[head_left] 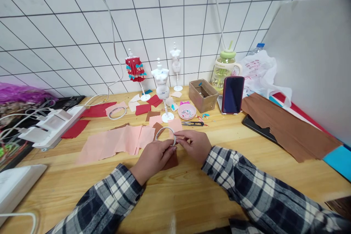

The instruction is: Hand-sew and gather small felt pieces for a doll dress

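Observation:
A thin white ring [164, 128], which looks like a narrow roll of tape, stands between my hands above the tabletop. My left hand [155, 156] is closed on its near edge, thumb and forefinger pinching it. Fingers of my right hand [194, 142] are pinched together at the ring's right side; whether they hold a loose end of it is too small to tell. Below the fingers lies a brown cloth piece [171, 161]. Pale pink cloth strips [117, 140] spread out left of my hands. Just beyond my right hand are small black thread snips [192, 123].
White mini dress forms [160, 80] stand behind, one wearing a red ruffled dress [135, 70]. Nearby are a pink bead dish [187, 111], a cardboard box [203, 95], a propped phone [233, 95] and a drink jug [223, 69]. A power strip [53, 128] sits left; brown cloth [290, 128] lies right.

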Tool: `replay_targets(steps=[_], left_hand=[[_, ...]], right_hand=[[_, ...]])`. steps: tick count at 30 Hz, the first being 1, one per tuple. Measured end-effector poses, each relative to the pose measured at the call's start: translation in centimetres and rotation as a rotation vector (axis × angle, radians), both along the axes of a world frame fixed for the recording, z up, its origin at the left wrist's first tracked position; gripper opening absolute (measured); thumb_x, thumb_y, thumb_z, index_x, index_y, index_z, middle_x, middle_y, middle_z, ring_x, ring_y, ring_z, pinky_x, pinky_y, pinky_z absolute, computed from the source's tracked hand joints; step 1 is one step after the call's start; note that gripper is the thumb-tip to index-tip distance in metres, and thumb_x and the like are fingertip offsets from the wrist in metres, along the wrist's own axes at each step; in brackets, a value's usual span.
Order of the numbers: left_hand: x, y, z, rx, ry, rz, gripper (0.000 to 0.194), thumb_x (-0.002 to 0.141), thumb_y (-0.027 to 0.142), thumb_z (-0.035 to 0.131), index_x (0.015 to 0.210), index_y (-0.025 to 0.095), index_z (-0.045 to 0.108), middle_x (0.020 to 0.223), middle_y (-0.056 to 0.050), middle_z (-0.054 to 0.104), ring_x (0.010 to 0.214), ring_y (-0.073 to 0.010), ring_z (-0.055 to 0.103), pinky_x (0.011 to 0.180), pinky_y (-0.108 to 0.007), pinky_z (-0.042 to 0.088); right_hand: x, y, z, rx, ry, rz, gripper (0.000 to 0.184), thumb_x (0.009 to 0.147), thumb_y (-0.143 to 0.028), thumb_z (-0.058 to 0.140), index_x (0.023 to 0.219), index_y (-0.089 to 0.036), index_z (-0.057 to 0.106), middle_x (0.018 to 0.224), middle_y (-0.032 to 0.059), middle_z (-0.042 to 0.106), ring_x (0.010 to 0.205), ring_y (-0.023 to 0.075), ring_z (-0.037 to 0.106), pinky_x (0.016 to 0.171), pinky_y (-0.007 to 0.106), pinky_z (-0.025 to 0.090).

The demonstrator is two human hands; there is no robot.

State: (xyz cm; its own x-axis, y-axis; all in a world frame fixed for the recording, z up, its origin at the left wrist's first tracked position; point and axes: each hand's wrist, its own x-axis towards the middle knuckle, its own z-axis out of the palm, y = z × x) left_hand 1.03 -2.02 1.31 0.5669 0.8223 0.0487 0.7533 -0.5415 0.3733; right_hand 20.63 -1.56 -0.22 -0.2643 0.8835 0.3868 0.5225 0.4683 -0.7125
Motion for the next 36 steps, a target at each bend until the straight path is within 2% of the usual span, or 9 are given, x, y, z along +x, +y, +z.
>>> replay_targets(steps=[3,6,11,17,23,27,30,32,36], left_hand=[[0.0,0.0,-0.1,-0.01,-0.011,0.012,0.032,0.098,0.041,0.035,0.109,0.025,0.061,0.083,-0.003,0.07,0.079,-0.0201,0.065,0.068,-0.029,0.042],[0.0,0.1,0.1,0.009,0.023,-0.005,0.032,0.099,0.039,0.034,0.104,0.024,0.061,0.082,-0.004,0.069,0.078,-0.0207,0.063,0.068,-0.03,0.042],[-0.4,0.5,0.5,0.094,0.051,-0.025,0.027,0.096,0.027,0.034,0.099,0.02,0.06,0.082,-0.006,0.065,0.081,-0.023,0.059,0.073,-0.034,0.041],[-0.6,0.8,0.5,0.097,0.1,0.015,0.028,0.096,0.028,0.033,0.084,0.019,0.056,0.075,-0.006,0.062,0.074,-0.0223,0.056,0.068,-0.033,0.039],[-0.7,0.8,0.9,0.057,-0.014,0.041,0.031,0.095,0.03,0.033,0.074,0.02,0.053,0.067,-0.003,0.058,0.068,-0.0197,0.055,0.066,-0.031,0.038],[-2.5,1.9,1.2,0.035,-0.211,0.201,0.034,0.096,0.032,0.03,0.083,0.02,0.058,0.072,-0.002,0.061,0.069,-0.0178,0.055,0.064,-0.029,0.04],[-4.1,3.3,1.1,0.177,-0.083,0.237,0.035,0.095,0.034,0.033,0.088,0.019,0.064,0.079,-0.005,0.065,0.077,-0.0215,0.057,0.072,-0.033,0.041],[-4.6,3.9,1.0,0.262,0.054,0.195,0.031,0.093,0.036,0.04,0.091,0.019,0.066,0.085,-0.009,0.066,0.086,-0.0253,0.057,0.08,-0.038,0.042],[-3.4,3.9,0.5,0.406,0.134,0.199,0.038,0.091,0.04,0.049,0.115,0.014,0.062,0.107,-0.016,0.064,0.103,-0.0316,0.054,0.092,-0.048,0.041]], right_hand=[[0.1,0.1,0.0,-0.002,-0.026,-0.03,0.015,0.089,-0.028,0.059,0.096,-0.023,0.071,0.089,0.0015,0.075,0.076,0.0145,0.066,0.072,0.026,0.048],[0.2,0.2,0.2,-0.006,-0.065,-0.039,0.009,0.087,-0.025,0.059,0.089,-0.022,0.068,0.081,0.0,0.071,0.068,0.0131,0.061,0.066,0.025,0.044],[0.3,0.2,0.6,-0.014,-0.159,-0.037,0.009,0.09,-0.02,0.05,0.089,-0.019,0.059,0.085,0.0022,0.065,0.078,0.0162,0.056,0.069,0.028,0.04],[0.1,0.2,0.4,-0.088,-0.238,0.002,0.009,0.092,-0.018,0.046,0.089,-0.019,0.054,0.086,0.0024,0.063,0.078,0.017,0.055,0.068,0.029,0.036],[-0.3,-0.5,0.6,-0.061,-0.304,0.06,0.01,0.089,-0.013,0.045,0.086,-0.02,0.05,0.082,0.0011,0.06,0.072,0.0155,0.053,0.062,0.027,0.032],[0.5,0.1,0.5,-0.075,-0.275,-0.02,0.009,0.09,-0.015,0.044,0.086,-0.02,0.05,0.081,0.0023,0.061,0.072,0.0165,0.052,0.062,0.028,0.033],[1.6,1.3,0.2,-0.121,-0.113,-0.094,0.008,0.089,-0.019,0.044,0.085,-0.02,0.051,0.08,0.0028,0.06,0.075,0.0171,0.052,0.066,0.029,0.037],[2.1,2.1,0.2,-0.229,0.052,-0.049,0.006,0.085,-0.022,0.047,0.081,-0.02,0.05,0.073,0.0004,0.055,0.07,0.0156,0.051,0.063,0.027,0.038],[2.5,2.7,0.6,-0.715,0.448,0.118,0.018,0.08,-0.037,0.051,0.078,-0.02,0.047,0.063,-0.0037,0.048,0.049,0.01,0.04,0.041,0.022,0.028]])
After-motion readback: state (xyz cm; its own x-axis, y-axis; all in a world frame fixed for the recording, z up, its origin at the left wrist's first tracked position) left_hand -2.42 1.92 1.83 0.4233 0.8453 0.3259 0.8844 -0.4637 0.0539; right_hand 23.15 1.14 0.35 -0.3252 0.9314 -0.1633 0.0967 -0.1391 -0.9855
